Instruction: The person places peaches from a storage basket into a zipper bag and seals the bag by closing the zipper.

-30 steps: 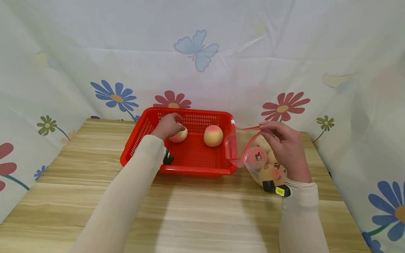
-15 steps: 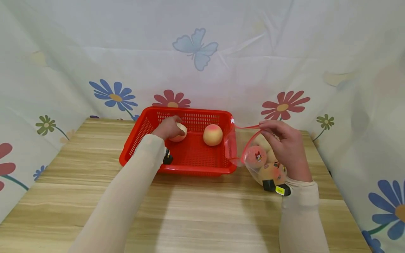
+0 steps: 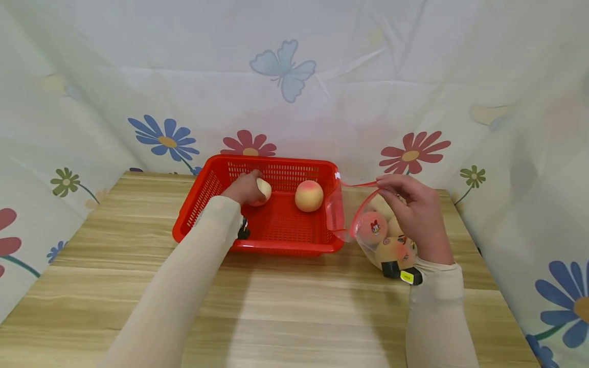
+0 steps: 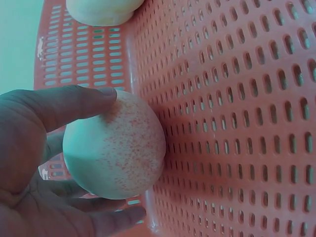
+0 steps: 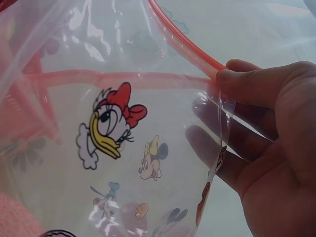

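Inside the red basket (image 3: 282, 249), my left hand (image 3: 244, 189) grips a pale peach (image 3: 263, 190). The left wrist view has the thumb on one side of that peach (image 4: 116, 148) and the fingers round the other. A second peach (image 3: 309, 196), pink on top, sits apart to its right in the basket. My right hand (image 3: 416, 217) pinches the red-edged mouth of a clear zip bag (image 5: 123, 118) printed with cartoon faces. Several peaches (image 3: 394, 253) lie in the bag, partly hidden by the hand. The bag's mouth is spread toward the basket's right end.
The basket stands on a wood-grain table (image 3: 276, 312), with the bag on its right. A flower-printed curtain (image 3: 349, 112) hangs behind and at both sides. Black wrist devices (image 3: 401, 272) are partly visible by the sleeves.
My left hand has shifted slightly round the peach, with its fingers lower now. The right hand and the bag have stayed nearly still.
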`<state>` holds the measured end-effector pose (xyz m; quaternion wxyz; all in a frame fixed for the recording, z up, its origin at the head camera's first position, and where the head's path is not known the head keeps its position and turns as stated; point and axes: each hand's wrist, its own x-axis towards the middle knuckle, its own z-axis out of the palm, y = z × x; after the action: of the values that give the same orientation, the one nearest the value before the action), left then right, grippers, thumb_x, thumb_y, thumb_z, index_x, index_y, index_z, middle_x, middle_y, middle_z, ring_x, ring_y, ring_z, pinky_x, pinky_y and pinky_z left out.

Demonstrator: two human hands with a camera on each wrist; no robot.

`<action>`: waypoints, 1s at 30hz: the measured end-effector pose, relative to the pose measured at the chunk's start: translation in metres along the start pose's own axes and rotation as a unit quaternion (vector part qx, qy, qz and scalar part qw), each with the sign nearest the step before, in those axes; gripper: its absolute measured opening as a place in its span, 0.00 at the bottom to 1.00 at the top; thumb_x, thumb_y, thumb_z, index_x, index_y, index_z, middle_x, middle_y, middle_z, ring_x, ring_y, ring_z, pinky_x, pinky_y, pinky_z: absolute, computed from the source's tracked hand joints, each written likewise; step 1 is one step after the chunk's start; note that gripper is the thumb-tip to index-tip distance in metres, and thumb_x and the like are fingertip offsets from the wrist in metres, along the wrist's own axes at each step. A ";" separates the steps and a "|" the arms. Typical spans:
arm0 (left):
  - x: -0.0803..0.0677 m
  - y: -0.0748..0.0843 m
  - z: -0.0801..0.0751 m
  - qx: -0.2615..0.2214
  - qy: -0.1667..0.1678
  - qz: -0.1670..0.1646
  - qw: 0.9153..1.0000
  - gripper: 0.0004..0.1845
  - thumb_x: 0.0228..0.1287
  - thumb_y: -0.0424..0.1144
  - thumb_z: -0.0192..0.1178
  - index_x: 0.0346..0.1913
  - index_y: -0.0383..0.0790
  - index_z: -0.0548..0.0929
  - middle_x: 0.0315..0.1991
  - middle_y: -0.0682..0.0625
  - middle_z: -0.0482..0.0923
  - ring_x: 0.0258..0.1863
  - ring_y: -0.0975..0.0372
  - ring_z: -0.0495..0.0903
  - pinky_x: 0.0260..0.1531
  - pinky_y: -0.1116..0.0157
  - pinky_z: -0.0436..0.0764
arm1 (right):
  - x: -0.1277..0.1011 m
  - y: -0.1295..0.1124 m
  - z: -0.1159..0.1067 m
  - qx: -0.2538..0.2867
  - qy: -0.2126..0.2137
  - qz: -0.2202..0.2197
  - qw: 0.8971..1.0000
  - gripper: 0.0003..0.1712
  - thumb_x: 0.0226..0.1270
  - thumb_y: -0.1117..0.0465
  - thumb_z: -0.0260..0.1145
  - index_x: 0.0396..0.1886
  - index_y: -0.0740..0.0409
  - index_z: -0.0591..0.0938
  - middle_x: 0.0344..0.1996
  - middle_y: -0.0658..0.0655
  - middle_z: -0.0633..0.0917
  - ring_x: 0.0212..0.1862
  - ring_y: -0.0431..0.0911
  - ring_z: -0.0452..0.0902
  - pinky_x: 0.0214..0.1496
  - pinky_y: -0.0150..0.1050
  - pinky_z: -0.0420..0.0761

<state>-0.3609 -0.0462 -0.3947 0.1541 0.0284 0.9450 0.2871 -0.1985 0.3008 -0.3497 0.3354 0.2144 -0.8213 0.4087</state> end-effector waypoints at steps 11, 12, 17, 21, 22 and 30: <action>-0.004 0.001 0.000 -0.004 -0.001 0.001 1.000 0.49 0.52 0.36 0.72 0.75 0.52 0.56 0.59 0.43 0.67 0.50 0.48 0.74 0.55 0.47 0.79 | -0.001 -0.001 0.001 -0.004 0.002 -0.004 1.000 0.15 0.57 0.74 0.68 0.45 0.61 0.85 0.37 0.58 0.87 0.39 0.25 0.77 0.48 0.19 0.77; -0.004 0.001 0.000 -0.007 -0.002 0.000 1.000 0.49 0.52 0.36 0.72 0.75 0.52 0.56 0.58 0.44 0.67 0.50 0.48 0.75 0.56 0.47 0.79 | -0.001 -0.001 0.001 -0.005 0.001 -0.004 1.000 0.15 0.57 0.74 0.68 0.45 0.61 0.85 0.37 0.58 0.87 0.39 0.25 0.77 0.48 0.18 0.77; -0.006 0.001 -0.001 -0.013 -0.004 0.003 1.000 0.48 0.50 0.37 0.73 0.73 0.50 0.58 0.56 0.45 0.72 0.49 0.49 0.77 0.58 0.46 0.77 | -0.002 0.001 0.001 -0.008 -0.001 -0.007 1.000 0.15 0.57 0.74 0.68 0.45 0.61 0.85 0.37 0.58 0.87 0.38 0.26 0.77 0.46 0.18 0.76; -0.010 0.004 -0.003 -0.007 -0.007 0.013 1.000 0.46 0.50 0.37 0.73 0.72 0.48 0.61 0.55 0.45 0.74 0.48 0.49 0.77 0.60 0.46 0.76 | -0.003 0.001 0.001 -0.004 -0.004 -0.001 1.000 0.14 0.59 0.73 0.68 0.45 0.60 0.85 0.39 0.58 0.87 0.40 0.25 0.77 0.45 0.19 0.77; -0.011 0.005 -0.004 -0.005 -0.008 0.014 1.000 0.45 0.50 0.37 0.73 0.71 0.48 0.61 0.55 0.45 0.74 0.48 0.50 0.77 0.60 0.46 0.75 | -0.003 0.001 0.001 -0.003 -0.005 0.000 1.000 0.14 0.59 0.73 0.68 0.45 0.60 0.85 0.39 0.58 0.87 0.40 0.25 0.78 0.45 0.19 0.77; -0.018 0.016 -0.010 0.005 -0.009 0.026 1.000 0.48 0.47 0.37 0.75 0.72 0.48 0.61 0.56 0.47 0.74 0.49 0.51 0.76 0.58 0.47 0.77 | -0.001 0.001 0.000 0.002 0.002 -0.018 1.000 0.16 0.57 0.75 0.68 0.45 0.61 0.85 0.37 0.58 0.87 0.38 0.26 0.77 0.46 0.19 0.76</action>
<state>-0.3468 -0.0409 -0.3735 0.1547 0.0563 0.9440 0.2858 -0.1984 0.3013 -0.3504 0.3435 0.2293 -0.8158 0.4048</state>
